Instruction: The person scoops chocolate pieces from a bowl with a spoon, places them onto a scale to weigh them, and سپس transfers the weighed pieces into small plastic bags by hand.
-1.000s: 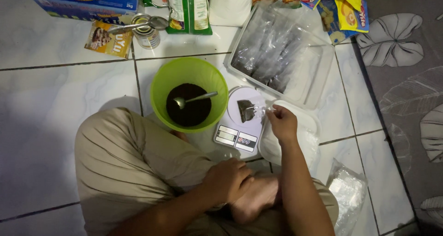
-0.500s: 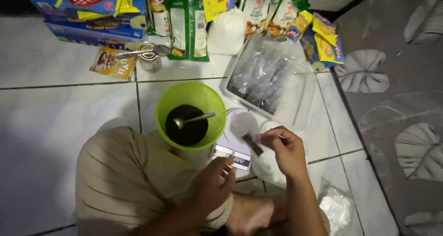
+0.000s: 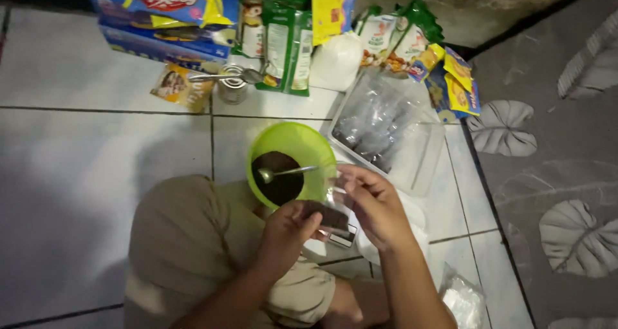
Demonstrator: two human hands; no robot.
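Both forearms rise from the bottom of the frame and meet just below its centre. The left hand [image 3: 290,229] and the right hand [image 3: 376,203] each pinch a small clear bag [image 3: 329,212] with dark powder in its bottom, held between them above a small scale [image 3: 341,237]. The person sits on a white tiled floor [image 3: 84,168], with a grey leaf-patterned mat [image 3: 553,174] at the right. Just above the hands stands a green bowl [image 3: 293,145] of dark powder with a spoon [image 3: 283,172] in it. A clear plastic tub [image 3: 393,142] sits to its right, and packets [image 3: 283,46] line the top edge.
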